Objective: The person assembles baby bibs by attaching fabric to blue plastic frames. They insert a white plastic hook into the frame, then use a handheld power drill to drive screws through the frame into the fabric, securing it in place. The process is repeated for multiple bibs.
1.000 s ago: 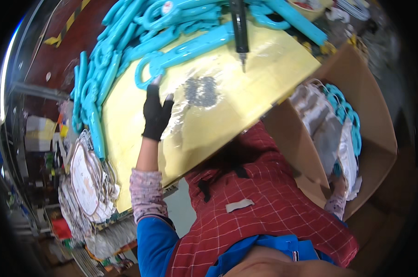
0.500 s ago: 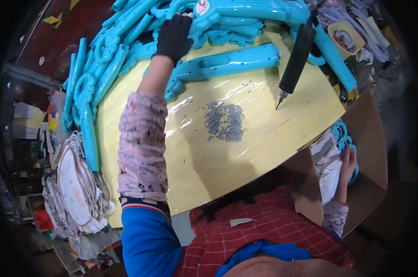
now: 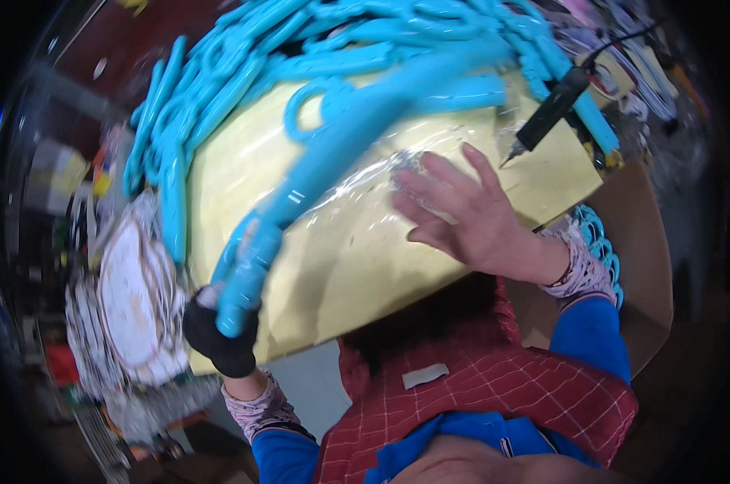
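In a black glove, my left hand (image 3: 219, 339) is closed round the near end of a long, glossy blue plastic part (image 3: 336, 149), which has a loop by that end. Blurred by motion, the part slants up across the yellow work surface (image 3: 332, 278) toward the far right. My bare right hand (image 3: 478, 214) is open, fingers spread, above the small grey screws (image 3: 409, 173) and partly covering them. Just beyond its fingertips hangs a black power screwdriver (image 3: 552, 109) on a cord, bit pointing down.
More blue plastic parts (image 3: 227, 93) are piled along the far and left edges. A cardboard box (image 3: 643, 250) at the right holds blue pieces. Stacked white flat pieces (image 3: 131, 294) stand at the left, with plastic bags (image 3: 159, 411) below them.
My left hand has come back from the far pile to the near left edge, bringing a blue plastic part. My right hand has left the box and moved over the screws. The screwdriver hangs more tilted.
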Action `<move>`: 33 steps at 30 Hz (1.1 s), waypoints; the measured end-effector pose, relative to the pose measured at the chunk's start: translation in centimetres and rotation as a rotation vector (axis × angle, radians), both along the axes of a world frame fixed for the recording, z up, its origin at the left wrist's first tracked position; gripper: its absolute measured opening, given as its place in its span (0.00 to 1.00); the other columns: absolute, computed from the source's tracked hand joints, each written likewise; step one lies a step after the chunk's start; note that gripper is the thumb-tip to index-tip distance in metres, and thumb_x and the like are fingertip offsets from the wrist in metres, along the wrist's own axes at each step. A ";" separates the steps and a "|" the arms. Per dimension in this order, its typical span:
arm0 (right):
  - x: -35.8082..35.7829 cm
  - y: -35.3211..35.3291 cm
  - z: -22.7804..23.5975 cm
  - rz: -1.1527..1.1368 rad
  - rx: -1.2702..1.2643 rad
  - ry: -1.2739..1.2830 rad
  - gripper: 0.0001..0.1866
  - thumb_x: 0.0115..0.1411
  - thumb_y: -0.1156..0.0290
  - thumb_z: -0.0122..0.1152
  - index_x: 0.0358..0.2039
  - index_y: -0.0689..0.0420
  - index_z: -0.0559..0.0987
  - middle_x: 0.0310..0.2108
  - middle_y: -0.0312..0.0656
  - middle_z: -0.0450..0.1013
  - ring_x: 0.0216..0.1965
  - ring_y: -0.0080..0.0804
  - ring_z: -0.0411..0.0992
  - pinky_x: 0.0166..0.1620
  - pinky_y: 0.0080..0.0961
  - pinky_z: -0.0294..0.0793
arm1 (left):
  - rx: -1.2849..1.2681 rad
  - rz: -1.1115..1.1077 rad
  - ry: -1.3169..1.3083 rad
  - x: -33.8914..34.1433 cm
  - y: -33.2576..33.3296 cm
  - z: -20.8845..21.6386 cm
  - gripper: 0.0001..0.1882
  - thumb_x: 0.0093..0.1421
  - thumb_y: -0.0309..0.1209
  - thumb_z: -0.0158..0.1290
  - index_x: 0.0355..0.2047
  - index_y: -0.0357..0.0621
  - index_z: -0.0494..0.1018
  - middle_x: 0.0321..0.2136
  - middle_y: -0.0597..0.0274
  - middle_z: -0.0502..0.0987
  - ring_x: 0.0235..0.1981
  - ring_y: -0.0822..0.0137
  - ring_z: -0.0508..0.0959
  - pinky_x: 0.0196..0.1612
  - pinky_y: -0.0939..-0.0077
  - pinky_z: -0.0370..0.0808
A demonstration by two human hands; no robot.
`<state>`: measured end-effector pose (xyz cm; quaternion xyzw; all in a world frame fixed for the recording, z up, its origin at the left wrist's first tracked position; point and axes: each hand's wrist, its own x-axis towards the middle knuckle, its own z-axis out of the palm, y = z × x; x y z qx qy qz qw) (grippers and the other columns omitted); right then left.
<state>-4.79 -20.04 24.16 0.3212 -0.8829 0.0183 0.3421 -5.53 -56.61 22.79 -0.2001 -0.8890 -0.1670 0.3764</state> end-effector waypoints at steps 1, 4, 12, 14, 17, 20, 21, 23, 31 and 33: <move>0.0 -2.1 1.4 0.054 0.104 0.007 0.26 0.57 0.62 0.60 0.58 0.51 0.74 0.60 0.41 0.66 0.63 0.42 0.62 0.64 0.44 0.60 | 0.041 -0.044 -0.373 4.0 -1.8 0.9 0.14 0.44 0.33 0.67 0.30 0.43 0.76 0.25 0.52 0.78 0.24 0.52 0.78 0.28 0.64 0.75; 2.4 -6.6 2.9 0.160 0.315 -0.341 0.25 0.56 0.64 0.59 0.54 0.55 0.75 0.42 0.41 0.74 0.46 0.39 0.74 0.51 0.40 0.71 | 0.055 -0.355 -0.220 7.8 -0.9 0.2 0.20 0.44 0.39 0.68 0.36 0.46 0.76 0.27 0.56 0.78 0.29 0.53 0.80 0.30 0.61 0.75; 3.7 -1.0 0.7 -0.018 -0.321 -0.878 0.28 0.49 0.68 0.71 0.49 0.64 0.73 0.36 0.45 0.75 0.34 0.34 0.74 0.37 0.27 0.73 | 0.165 0.415 -0.427 2.9 -14.7 -4.6 0.21 0.59 0.26 0.56 0.54 0.40 0.71 0.51 0.45 0.76 0.54 0.47 0.75 0.54 0.60 0.73; 3.9 2.2 -1.5 -0.131 -0.592 -1.033 0.28 0.51 0.69 0.69 0.51 0.66 0.72 0.38 0.44 0.76 0.34 0.29 0.73 0.38 0.25 0.72 | -0.152 0.597 -0.209 1.7 -20.7 -6.0 0.17 0.57 0.28 0.56 0.49 0.44 0.73 0.43 0.49 0.78 0.45 0.48 0.78 0.46 0.57 0.76; 4.7 6.0 -5.3 -0.178 -0.893 -1.036 0.29 0.56 0.64 0.65 0.53 0.68 0.71 0.38 0.39 0.75 0.36 0.22 0.71 0.40 0.22 0.71 | -0.377 0.662 -0.307 0.9 -24.9 -6.8 0.20 0.55 0.34 0.59 0.48 0.46 0.75 0.41 0.50 0.79 0.41 0.49 0.79 0.43 0.58 0.76; 6.4 10.0 -9.5 -0.121 -1.092 -1.170 0.29 0.57 0.61 0.63 0.54 0.67 0.72 0.37 0.38 0.74 0.37 0.22 0.70 0.41 0.21 0.71 | -0.220 0.813 -0.275 0.0 -23.4 -4.9 0.18 0.55 0.36 0.59 0.46 0.43 0.79 0.38 0.47 0.81 0.41 0.49 0.80 0.42 0.60 0.77; 7.4 12.0 -12.1 -0.165 -1.112 -1.152 0.27 0.58 0.61 0.60 0.54 0.66 0.72 0.37 0.37 0.73 0.37 0.22 0.69 0.41 0.20 0.70 | -0.064 0.812 -0.240 0.1 -20.7 -3.2 0.16 0.56 0.33 0.59 0.44 0.41 0.80 0.37 0.50 0.83 0.39 0.56 0.82 0.43 0.66 0.76; 9.0 12.6 -15.8 -0.384 -1.130 -1.177 0.25 0.59 0.63 0.59 0.54 0.65 0.72 0.37 0.36 0.73 0.37 0.22 0.69 0.40 0.20 0.69 | 0.403 0.383 -0.206 -0.2 -16.4 -1.9 0.13 0.59 0.27 0.58 0.44 0.34 0.78 0.34 0.63 0.82 0.37 0.77 0.78 0.41 0.75 0.73; 5.6 7.6 -12.6 -0.265 -1.199 -1.199 0.22 0.66 0.51 0.56 0.39 0.62 0.77 0.32 0.29 0.71 0.34 0.15 0.65 0.36 0.19 0.67 | -0.197 -0.330 -0.282 6.0 11.7 -6.1 0.23 0.53 0.31 0.63 0.50 0.46 0.78 0.15 0.67 0.67 0.16 0.67 0.70 0.20 0.69 0.64; 5.5 7.9 -12.7 -0.266 -1.243 -1.268 0.25 0.66 0.48 0.56 0.40 0.62 0.76 0.31 0.30 0.71 0.33 0.15 0.66 0.35 0.17 0.67 | -0.146 -0.385 -0.298 6.2 13.5 -6.3 0.21 0.54 0.33 0.63 0.49 0.44 0.78 0.14 0.69 0.66 0.13 0.70 0.68 0.17 0.71 0.61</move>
